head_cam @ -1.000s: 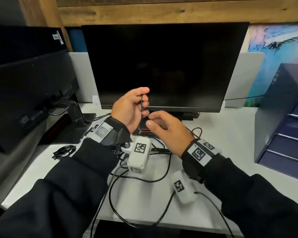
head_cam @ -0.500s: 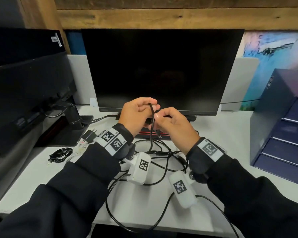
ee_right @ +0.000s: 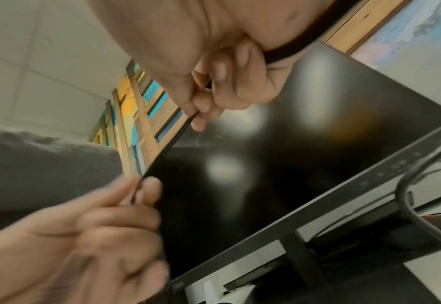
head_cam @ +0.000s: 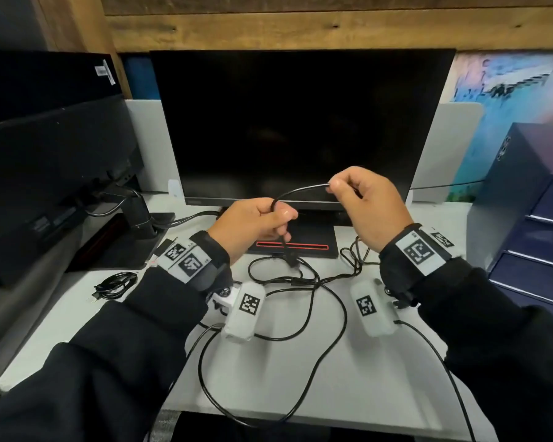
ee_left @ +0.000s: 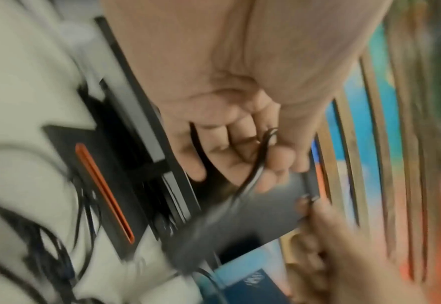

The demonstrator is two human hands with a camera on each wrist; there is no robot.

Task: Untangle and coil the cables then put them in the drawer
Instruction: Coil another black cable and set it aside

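Cable in hand: a thin black cable [head_cam: 300,189] runs in a shallow arc between the two hands, raised above the tabletop [head_cam: 348,355] in front of the monitor [head_cam: 300,122].
Left grip: the left hand [head_cam: 253,223] is curled round the cable, thumb pressing it against the fingers; a short tail with a plug hangs down from the fist toward the tangle.
Right grip: the right hand [head_cam: 367,205] pinches the cable between thumb and forefinger, the other fingers folded in.
Rest of the cables: the loose cables [head_cam: 304,279] lie crossed over one another on the tabletop below the hands, one long loop reaching the near edge.
Small bundle: a small cable bundle [head_cam: 115,283] lies apart on the tabletop to the left; it looks already gathered.
Drawer: the drawer unit [head_cam: 530,218] stands at the right; its drawers look closed from here.
Weight: light, judging by how a finger pinch carries it.
Stiffness: limp but springy; it holds a smooth curve between the hands, so coils will likely want to spring open unless held.
Surface: smooth sheath, likely to slide through a loose pinch, which helps when feeding length.
Where to hold: close to the plug end with one hand as an anchor, the other running along the free length.
Caution: pulling hard probably tightens the crossings below; lifting loops over seems safer.
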